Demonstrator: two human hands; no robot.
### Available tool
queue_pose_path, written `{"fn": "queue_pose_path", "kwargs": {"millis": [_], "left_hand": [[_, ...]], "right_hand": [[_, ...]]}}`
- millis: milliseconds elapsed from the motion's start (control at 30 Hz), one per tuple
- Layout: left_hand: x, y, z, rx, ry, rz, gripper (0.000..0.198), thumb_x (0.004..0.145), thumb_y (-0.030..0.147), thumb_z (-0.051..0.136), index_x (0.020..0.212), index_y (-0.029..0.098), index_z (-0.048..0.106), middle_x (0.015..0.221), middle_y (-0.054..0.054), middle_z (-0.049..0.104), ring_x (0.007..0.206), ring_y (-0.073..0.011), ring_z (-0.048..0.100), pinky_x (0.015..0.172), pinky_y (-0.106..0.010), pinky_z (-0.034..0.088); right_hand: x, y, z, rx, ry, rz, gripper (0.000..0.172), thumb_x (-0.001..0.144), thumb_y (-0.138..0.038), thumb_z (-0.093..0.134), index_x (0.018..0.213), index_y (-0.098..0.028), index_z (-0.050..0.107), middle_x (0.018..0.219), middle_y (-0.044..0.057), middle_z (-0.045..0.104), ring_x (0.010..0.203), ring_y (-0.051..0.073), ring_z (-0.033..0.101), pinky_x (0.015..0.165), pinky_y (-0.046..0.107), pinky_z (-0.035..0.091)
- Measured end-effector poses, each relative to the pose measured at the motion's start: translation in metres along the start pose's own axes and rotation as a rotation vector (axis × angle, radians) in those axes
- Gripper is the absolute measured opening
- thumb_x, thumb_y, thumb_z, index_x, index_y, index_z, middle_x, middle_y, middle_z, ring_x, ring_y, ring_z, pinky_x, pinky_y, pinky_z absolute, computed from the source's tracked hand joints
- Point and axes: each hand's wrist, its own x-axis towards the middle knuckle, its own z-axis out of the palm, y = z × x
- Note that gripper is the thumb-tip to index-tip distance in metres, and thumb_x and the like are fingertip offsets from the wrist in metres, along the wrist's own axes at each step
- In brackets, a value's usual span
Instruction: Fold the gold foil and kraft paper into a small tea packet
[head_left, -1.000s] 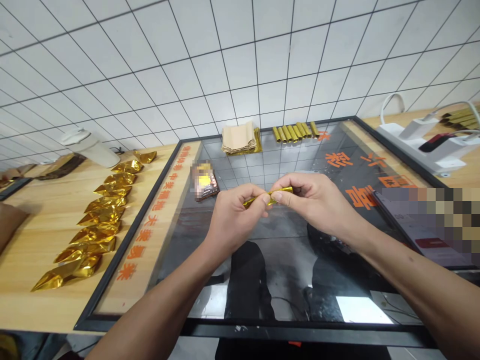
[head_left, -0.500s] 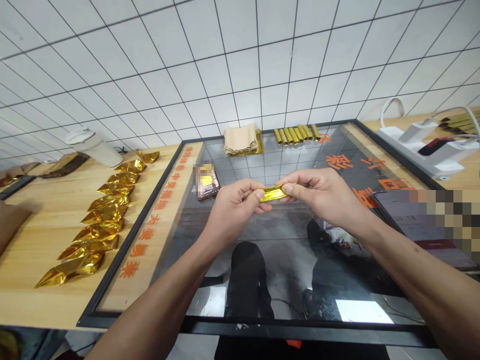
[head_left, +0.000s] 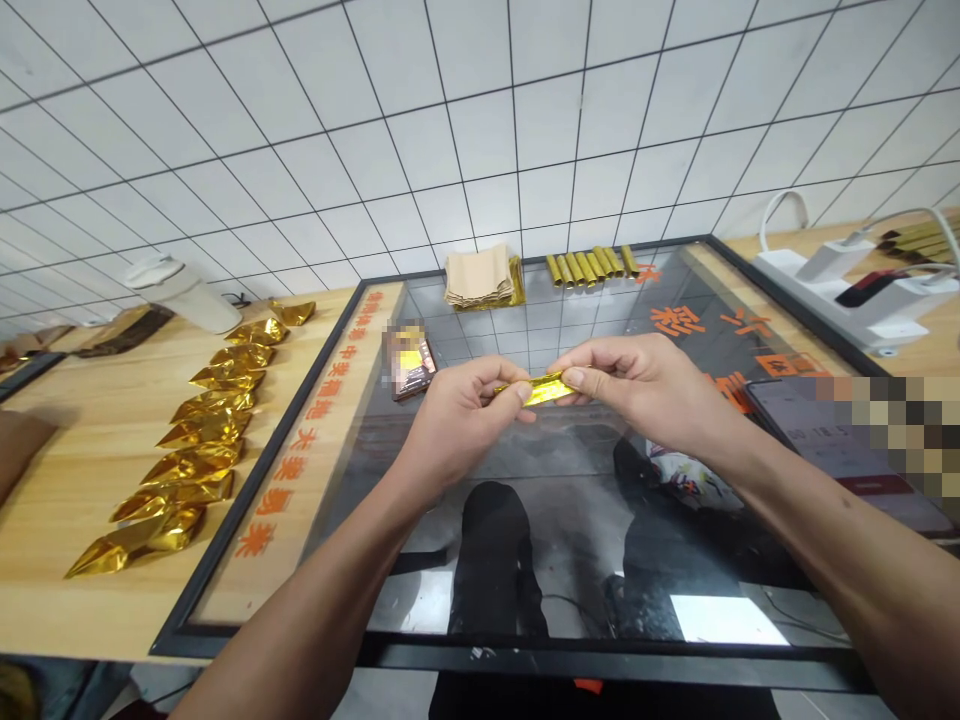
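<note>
The left hand [head_left: 457,420] and right hand [head_left: 637,385] are each pinching one end of a small gold foil packet [head_left: 541,388], grips clenched on it, above the glass-topped bench [head_left: 570,560].

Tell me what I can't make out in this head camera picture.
Head view:
Gold foil strip: both ends hidden under the left hand and right hand pinching it.
Packet on the glass top: label blurred out.
Flat object at right edge: pixelated, cut off by the frame.

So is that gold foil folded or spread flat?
Folded: the gold foil is a narrow strip, pinched by left hand and right hand.
</note>
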Motion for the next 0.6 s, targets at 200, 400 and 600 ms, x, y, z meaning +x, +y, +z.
{"fn": "queue_pose_path", "kwargs": {"millis": [200, 400, 600], "left_hand": [[-0.004, 0.001, 0.008, 0.119, 0.062, 0.066, 0.012, 0.095, 0.026, 0.069, 0.09, 0.021, 0.078, 0.08, 0.0, 0.081, 0.074, -0.0199, 0.082, 0.064, -0.025, 0.057], [-0.007, -0.001, 0.014, 0.212, 0.07, 0.107, 0.015, 0.093, 0.022, 0.067, 0.082, 0.021, 0.077, 0.071, 0.003, 0.077, 0.07, -0.0163, 0.078, 0.06, -0.023, 0.05], [-0.005, 0.0, 0.016, 0.104, 0.114, -0.033, 0.014, 0.092, 0.027, 0.068, 0.082, 0.02, 0.075, 0.067, 0.002, 0.077, 0.065, -0.0182, 0.079, 0.059, -0.024, 0.052]], "right_hand": [[-0.005, -0.001, 0.01, -0.094, -0.006, -0.031, 0.02, 0.099, -0.035, 0.072, 0.086, -0.021, 0.079, 0.077, 0.0, 0.074, 0.074, 0.018, 0.065, 0.069, 0.031, 0.047], [-0.01, -0.001, 0.018, -0.179, 0.032, -0.018, 0.02, 0.099, -0.032, 0.069, 0.085, -0.02, 0.077, 0.076, -0.001, 0.072, 0.073, 0.018, 0.062, 0.068, 0.031, 0.043], [-0.008, 0.001, 0.021, -0.175, 0.041, -0.006, 0.018, 0.099, -0.031, 0.066, 0.09, -0.022, 0.08, 0.083, 0.0, 0.078, 0.079, 0.02, 0.068, 0.071, 0.032, 0.046]]}}
